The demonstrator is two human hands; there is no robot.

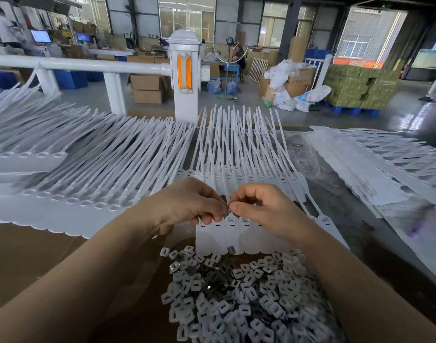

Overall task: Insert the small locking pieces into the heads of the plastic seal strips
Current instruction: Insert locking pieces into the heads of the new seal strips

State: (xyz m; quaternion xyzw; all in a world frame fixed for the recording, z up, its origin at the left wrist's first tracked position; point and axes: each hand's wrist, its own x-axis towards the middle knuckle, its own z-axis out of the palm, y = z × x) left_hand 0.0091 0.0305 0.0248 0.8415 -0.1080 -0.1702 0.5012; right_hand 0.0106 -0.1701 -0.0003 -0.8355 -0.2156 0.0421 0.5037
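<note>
A joined row of white plastic seal strips (234, 233) lies in front of me, heads toward me and tails fanning away. My left hand (184, 206) and my right hand (264, 206) meet just above the heads. Both pinch one small locking piece (228, 211) between fingertips, right over a head slot. One grey piece (230, 249) lies on the flat tag part of the row. A large heap of small white and metal locking pieces (244, 295) fills the table near my forearms.
More seal strip rows are stacked at the left (71, 169) and at the right (375, 169). A clear plastic bag (303, 154) lies beyond the working row. Brown cardboard (33, 248) covers the table's left. A white railing post (183, 78) stands behind.
</note>
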